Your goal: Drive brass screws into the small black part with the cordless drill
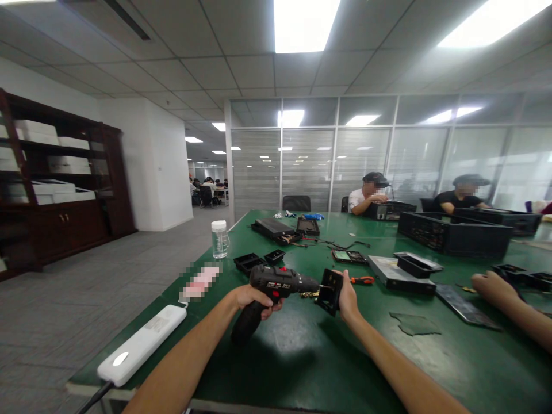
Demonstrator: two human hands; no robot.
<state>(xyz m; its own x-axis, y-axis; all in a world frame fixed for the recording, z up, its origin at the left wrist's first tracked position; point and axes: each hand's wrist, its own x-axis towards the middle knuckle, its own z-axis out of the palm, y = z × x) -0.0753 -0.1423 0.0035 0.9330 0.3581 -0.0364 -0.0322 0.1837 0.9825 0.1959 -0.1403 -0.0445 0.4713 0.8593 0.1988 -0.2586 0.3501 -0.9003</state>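
My left hand is wrapped round the grip of a black cordless drill with red buttons. The drill lies sideways in the air, its bit pointing right into a small black plastic part. That part is tilted upright, its hollow side towards the drill, and my right hand grips it by the right edge. Small brass-coloured pieces lie on the table behind the bit. Black trays rest just behind the drill. An orange-handled screwdriver lies behind my right hand.
On the green table are a white power strip, a clear bottle, a silver drive and a black computer case. Another person's hand reaches in from the right. Two people sit at the far side.
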